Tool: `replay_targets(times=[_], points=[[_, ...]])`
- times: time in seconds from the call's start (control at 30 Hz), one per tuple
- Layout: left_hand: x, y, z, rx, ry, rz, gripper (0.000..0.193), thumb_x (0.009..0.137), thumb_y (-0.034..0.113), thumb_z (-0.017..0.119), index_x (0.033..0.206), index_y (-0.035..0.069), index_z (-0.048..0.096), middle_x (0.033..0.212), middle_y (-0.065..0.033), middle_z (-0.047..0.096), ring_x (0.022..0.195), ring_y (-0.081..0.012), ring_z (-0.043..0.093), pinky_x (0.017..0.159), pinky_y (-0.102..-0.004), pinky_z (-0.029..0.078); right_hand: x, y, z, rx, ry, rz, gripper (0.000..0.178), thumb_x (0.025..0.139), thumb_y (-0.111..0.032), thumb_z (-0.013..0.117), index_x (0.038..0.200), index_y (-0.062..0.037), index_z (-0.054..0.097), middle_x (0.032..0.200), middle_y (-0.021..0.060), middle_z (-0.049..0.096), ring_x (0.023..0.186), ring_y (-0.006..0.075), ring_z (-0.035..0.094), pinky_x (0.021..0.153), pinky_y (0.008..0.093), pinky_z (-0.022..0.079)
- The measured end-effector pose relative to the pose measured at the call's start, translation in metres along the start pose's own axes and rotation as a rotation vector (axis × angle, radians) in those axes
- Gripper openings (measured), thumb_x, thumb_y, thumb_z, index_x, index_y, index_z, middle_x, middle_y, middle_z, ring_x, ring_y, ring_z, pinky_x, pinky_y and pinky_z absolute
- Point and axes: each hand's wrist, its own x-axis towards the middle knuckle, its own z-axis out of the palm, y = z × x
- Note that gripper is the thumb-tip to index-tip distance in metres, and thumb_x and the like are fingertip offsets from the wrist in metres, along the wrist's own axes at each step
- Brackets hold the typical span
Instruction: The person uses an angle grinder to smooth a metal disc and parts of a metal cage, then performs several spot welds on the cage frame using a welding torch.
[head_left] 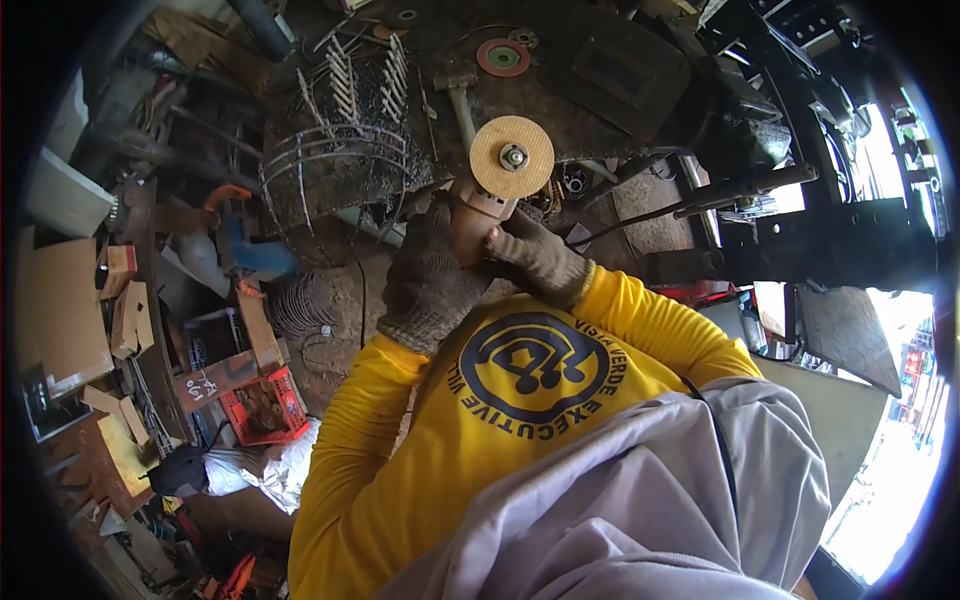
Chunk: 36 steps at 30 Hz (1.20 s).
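An angle grinder with a round tan disc is held up in front of my chest, the disc's face and centre nut turned upward. My left hand, in a dark knit glove, is closed around the grinder's left side. My right hand, in a brown knit glove, grips it from the right, thumb lying near the gear head. The fingers beneath the tool are hidden. Just beyond the disc, a hammer lies on the dark worktable.
A curved wire-rod frame stands at the table's left part. A reddish disc and a dark panel with a rectangular window lie at the far side. Steel beams stand right; a red crate and scrap crowd the left.
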Motion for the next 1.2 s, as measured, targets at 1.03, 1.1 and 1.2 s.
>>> replay_targets(times=[1.03, 1.1, 1.2], points=[[0.002, -0.016, -0.026, -0.516, -0.009, 0.04, 0.073, 0.067, 0.01, 0.08, 0.135, 0.003, 0.053, 0.123, -0.0128, 0.063, 0.115, -0.0267, 0.061, 0.099, -0.0359, 0.048, -0.012, -0.044, -0.012, -0.673, 0.207, -0.239, 0.092, 0.075, -0.041, 0.084, 0.148, -0.006, 0.038, 0.136, 0.0241, 0.054, 0.121, 0.0333, 0.059, 0.102, 0.0406, 0.049], [-0.002, -0.007, -0.027, -0.521, 0.007, 0.026, 0.071, 0.066, 0.007, 0.078, 0.133, 0.003, 0.055, 0.118, -0.0117, 0.064, 0.11, -0.0263, 0.063, 0.095, -0.0359, 0.05, -0.005, -0.069, 0.025, -0.983, 0.127, -0.358, 0.094, 0.075, -0.041, 0.084, 0.148, -0.0042, 0.038, 0.136, 0.0237, 0.053, 0.122, 0.0349, 0.059, 0.102, 0.0413, 0.049], [0.0, -0.006, -0.011, -0.597, 0.087, 0.037, 0.064, 0.067, 0.006, 0.074, 0.129, 0.004, 0.057, 0.11, -0.0121, 0.065, 0.102, -0.0272, 0.065, 0.088, -0.0361, 0.052, 0.0, -0.054, 0.031, -1.092, 0.258, -0.356, 0.088, 0.079, -0.045, 0.079, 0.144, -0.0013, 0.04, 0.129, 0.0268, 0.056, 0.114, 0.0391, 0.062, 0.096, 0.0432, 0.051]])
